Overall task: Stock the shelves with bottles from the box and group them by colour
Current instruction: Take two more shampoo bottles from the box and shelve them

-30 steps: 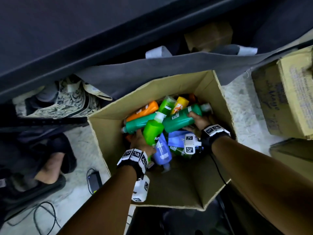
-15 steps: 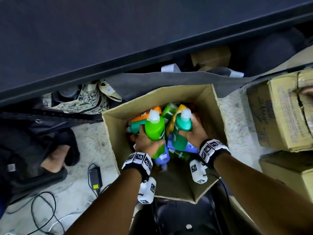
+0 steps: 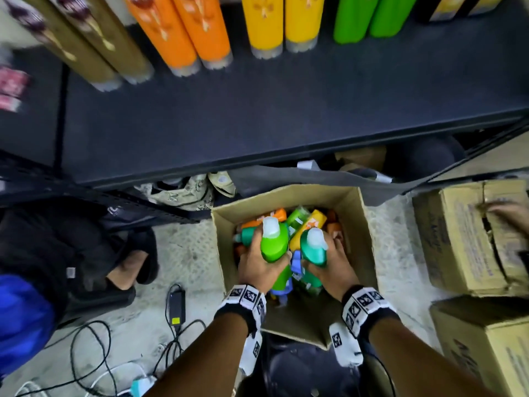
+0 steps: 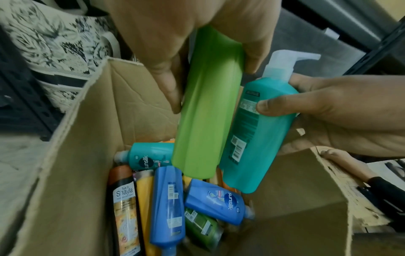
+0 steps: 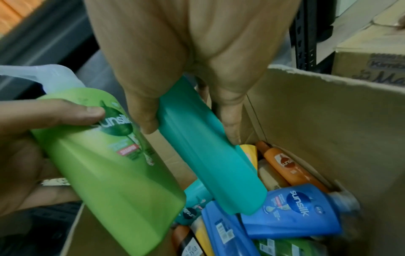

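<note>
My left hand grips a light green pump bottle, upright above the open cardboard box. My right hand grips a teal pump bottle right beside it. Below them the box holds several bottles lying down: blue, teal, orange, yellow and dark green. On the dark shelf above stand gold, orange, yellow and green bottles, grouped by colour.
Two closed cardboard boxes stand on the floor at the right, another person's hand on the upper one. At left sit a person's foot in a sandal, cables and a power adapter. Patterned cloth lies under the shelf.
Both hands have lifted their bottles higher out of the box and stood them upright. The view has tilted up, bringing the stocked shelf into sight.
</note>
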